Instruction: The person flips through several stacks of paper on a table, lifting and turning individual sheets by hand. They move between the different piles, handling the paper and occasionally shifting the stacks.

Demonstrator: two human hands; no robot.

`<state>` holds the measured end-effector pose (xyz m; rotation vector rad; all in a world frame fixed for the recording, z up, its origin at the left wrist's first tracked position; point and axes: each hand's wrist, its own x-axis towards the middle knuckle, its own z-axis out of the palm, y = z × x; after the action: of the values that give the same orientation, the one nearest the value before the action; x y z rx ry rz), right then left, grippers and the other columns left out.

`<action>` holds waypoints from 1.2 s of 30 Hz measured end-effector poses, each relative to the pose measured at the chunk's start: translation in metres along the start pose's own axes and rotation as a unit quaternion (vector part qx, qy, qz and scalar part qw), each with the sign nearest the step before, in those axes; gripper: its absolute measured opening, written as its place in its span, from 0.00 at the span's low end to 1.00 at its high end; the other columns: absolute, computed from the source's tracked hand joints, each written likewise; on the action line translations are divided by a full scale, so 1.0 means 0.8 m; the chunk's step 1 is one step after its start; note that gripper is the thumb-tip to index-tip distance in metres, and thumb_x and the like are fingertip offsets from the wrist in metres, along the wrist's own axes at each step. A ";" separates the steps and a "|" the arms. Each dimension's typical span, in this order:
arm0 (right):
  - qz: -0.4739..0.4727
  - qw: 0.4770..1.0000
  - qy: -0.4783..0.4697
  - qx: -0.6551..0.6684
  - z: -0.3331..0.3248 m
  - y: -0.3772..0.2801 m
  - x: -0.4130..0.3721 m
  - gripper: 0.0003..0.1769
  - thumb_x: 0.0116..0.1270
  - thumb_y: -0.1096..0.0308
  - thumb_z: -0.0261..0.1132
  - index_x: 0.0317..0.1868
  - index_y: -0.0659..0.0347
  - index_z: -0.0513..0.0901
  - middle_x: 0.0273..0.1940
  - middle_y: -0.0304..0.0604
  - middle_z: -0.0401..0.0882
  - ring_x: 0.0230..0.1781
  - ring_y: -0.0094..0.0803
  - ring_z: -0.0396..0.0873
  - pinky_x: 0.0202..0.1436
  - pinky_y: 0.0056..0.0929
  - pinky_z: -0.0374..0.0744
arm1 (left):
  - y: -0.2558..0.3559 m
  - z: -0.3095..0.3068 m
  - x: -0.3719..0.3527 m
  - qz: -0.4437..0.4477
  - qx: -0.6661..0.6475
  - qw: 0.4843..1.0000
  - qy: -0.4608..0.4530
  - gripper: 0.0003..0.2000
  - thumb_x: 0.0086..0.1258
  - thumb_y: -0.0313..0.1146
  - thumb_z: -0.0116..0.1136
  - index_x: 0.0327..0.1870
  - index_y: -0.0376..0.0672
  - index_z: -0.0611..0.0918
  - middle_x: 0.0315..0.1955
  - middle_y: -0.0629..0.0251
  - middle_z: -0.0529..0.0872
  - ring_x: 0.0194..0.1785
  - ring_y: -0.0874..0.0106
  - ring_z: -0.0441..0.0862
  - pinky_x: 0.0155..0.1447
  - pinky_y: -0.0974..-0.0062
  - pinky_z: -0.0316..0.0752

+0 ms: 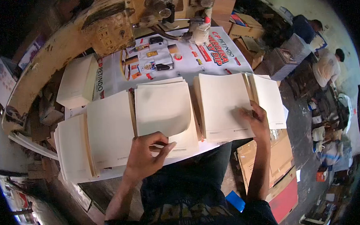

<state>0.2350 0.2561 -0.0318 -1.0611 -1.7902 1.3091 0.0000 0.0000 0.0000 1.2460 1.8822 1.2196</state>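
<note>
My left hand is at the lower edge of the middle stack of cream paper, thumb and forefinger closed on the curled-up corner of its top sheet. Under the raised corner, the sheets below show small print along their bottom edge. Over the lower right part of the neighbouring paper stack lies my right hand, its fingertips smeared by motion against the top sheet. Further paper stacks flank these two: one and another to the left, and one to the right.
A printed banner covers the table beneath a worn machine. One thick paper block stands at the back left. Cardboard boxes sit below right. Two people are farther off at the right, near stacked material.
</note>
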 end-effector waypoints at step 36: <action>0.006 0.967 -0.162 0.196 0.226 -0.044 -0.064 0.28 0.66 0.74 0.64 0.66 0.62 0.67 0.46 0.42 0.81 0.44 0.26 0.79 0.51 0.24 0.77 | -0.134 -0.178 -0.153 -0.087 -0.215 0.831 0.505 0.20 0.73 0.38 0.54 0.58 0.33 0.75 0.54 0.56 0.78 0.53 0.69 0.78 0.53 0.69 0.75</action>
<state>0.0929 0.1294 -0.0502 -0.6694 -1.6469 1.8344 -0.1104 -0.1817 -0.0395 0.1072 2.0801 2.2962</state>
